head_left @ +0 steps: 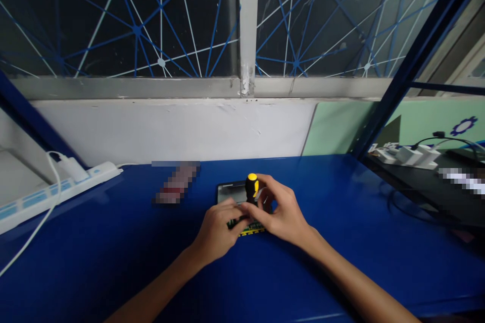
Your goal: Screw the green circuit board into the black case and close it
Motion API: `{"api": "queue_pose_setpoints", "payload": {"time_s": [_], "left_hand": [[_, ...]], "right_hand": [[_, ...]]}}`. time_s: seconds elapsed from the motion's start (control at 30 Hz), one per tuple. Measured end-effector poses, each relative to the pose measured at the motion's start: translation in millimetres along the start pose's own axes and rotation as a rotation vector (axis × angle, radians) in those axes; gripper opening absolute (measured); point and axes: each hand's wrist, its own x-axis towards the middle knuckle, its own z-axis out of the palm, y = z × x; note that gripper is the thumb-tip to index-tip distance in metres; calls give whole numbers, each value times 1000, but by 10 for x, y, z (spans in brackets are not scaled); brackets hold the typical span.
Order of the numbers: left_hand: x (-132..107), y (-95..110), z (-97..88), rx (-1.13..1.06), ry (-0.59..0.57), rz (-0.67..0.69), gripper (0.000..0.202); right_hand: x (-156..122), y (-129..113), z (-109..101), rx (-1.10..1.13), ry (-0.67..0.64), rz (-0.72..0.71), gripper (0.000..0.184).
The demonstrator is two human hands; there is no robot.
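Note:
A screwdriver (252, 187) with a yellow-and-black handle stands upright over the middle of the desk. My right hand (285, 210) curls its fingers round the handle from the right, with the thumb reaching in front toward my left hand. From the left, my left hand (217, 227) has its fingers closed low beside the tool; what they pinch is hidden. Beneath both hands lies a green circuit board (253, 228) with a yellow toothed front edge, partly covered. Just behind it is a dark, flat, shallow tray-like piece (230, 192). The screwdriver's tip is out of sight.
The blue desk (132, 247) runs back to a white wall panel. A white power strip (91, 176) with a plugged-in cable lies along the left. A blurred reddish item (177, 184) lies behind my left hand. Chargers (413, 155) and cables sit on a black surface at right.

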Motion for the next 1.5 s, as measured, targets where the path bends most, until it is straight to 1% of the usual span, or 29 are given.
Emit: {"api": "queue_pose_setpoints", "payload": {"time_s": [0.1,0.2,0.33,0.47,0.57,0.63,0.8,0.93,1.03,1.17,1.27,1.37,1.5], "left_hand": [[5,16,-13,-31,-15,-5,15],[10,32,-25,-59,-60,-15,17],[10,47,-35,-62,-94,1,19],[20,57,-35,-53,-62,14,16],[27,49,-26,-56,-16,13,12],[28,36,-19,-60,-2,15,12],[32,20,-32,-58,-31,9,15],[44,40,-54,-74,-70,24,18],[43,41,-52,-61,-85,30,16],[29,3,-31,-17,-45,20,13],[20,-28,-18,-36,-22,23,14],[14,-34,-15,-64,-44,11,13],[6,-18,-26,-59,-74,-10,15]], "right_hand": [[-1,-16,-6,12,-14,-3,44],[-13,-22,-11,36,-29,1,40],[-33,2,8,32,-2,3,37],[-31,17,38,-1,31,24,34],[-21,4,49,-2,24,36,35],[-15,-14,48,-6,15,35,32],[-13,-54,36,42,-21,13,21],[-22,-46,36,49,-15,10,23],[-23,-35,40,43,-6,6,22],[-24,-43,44,38,-10,11,28],[-31,-45,50,-14,-10,-2,23],[-38,-32,56,-45,-7,-22,18],[-40,-25,47,-53,-19,-39,20]]}}
